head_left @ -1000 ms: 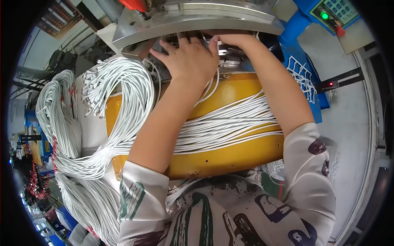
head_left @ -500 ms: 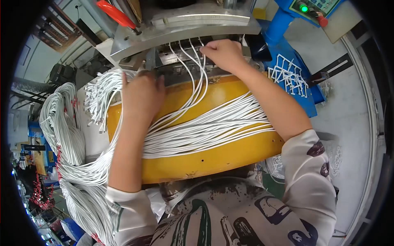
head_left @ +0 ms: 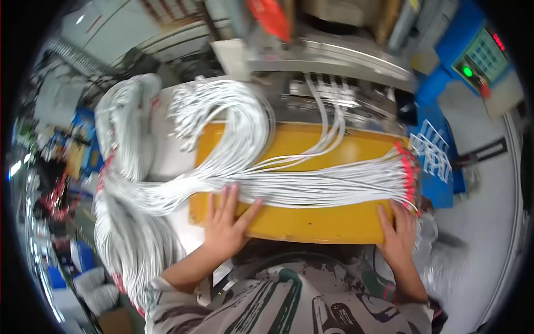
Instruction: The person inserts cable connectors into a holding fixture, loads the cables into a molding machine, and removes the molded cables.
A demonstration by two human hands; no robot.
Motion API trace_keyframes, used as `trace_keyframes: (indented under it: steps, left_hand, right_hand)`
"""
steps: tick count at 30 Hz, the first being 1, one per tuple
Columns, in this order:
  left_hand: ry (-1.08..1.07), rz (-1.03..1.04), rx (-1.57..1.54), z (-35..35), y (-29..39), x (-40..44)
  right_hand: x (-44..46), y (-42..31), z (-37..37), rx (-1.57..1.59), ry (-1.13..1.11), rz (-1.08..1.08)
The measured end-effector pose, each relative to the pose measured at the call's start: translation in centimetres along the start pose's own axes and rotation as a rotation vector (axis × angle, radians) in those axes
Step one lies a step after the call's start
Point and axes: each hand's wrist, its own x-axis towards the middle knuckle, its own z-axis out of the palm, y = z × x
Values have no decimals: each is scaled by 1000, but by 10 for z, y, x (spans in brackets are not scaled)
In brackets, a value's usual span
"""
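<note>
My left hand [head_left: 225, 227] lies with its fingers spread on the front part of the yellow board [head_left: 300, 225], its fingertips at the lower edge of a wide row of white cables [head_left: 322, 190]. Near the board's right front corner rests my right hand [head_left: 399, 229], open, its fingertips by the red cable ends [head_left: 410, 178]. Neither hand grips anything. Several cables [head_left: 338, 131] curve up from the row into the metal mould of the machine [head_left: 328, 92]. A looped bundle of white cables [head_left: 239, 125] with connector ends lies on the board's left.
More white cable bundles [head_left: 125, 133] hang at the left. The press's metal plate [head_left: 334, 64] spans the back. At right stand a blue control box [head_left: 478, 55] with a green light and a blue surface [head_left: 436, 192] holding white branched plastic pieces [head_left: 431, 150].
Both hands have come back from the machine and the cable bundle to the board's front edge. My right hand has let go of the cable at the mould. The camera view has shifted.
</note>
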Motion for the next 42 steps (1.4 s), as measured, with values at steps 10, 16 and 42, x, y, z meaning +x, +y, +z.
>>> trace_keyframes:
  steps: [10, 16, 42]
  left_hand:
    - [74, -4, -59, -5, 4, 7]
    - [113, -10, -48, -4, 4, 7]
    - [-424, 423, -423, -41, 49, 171]
  right_hand:
    - [2, -9, 5, -43, 46, 39]
    - [-1, -7, 9, -61, 35, 60]
    - [103, -152, -131, 1583, 317, -475]
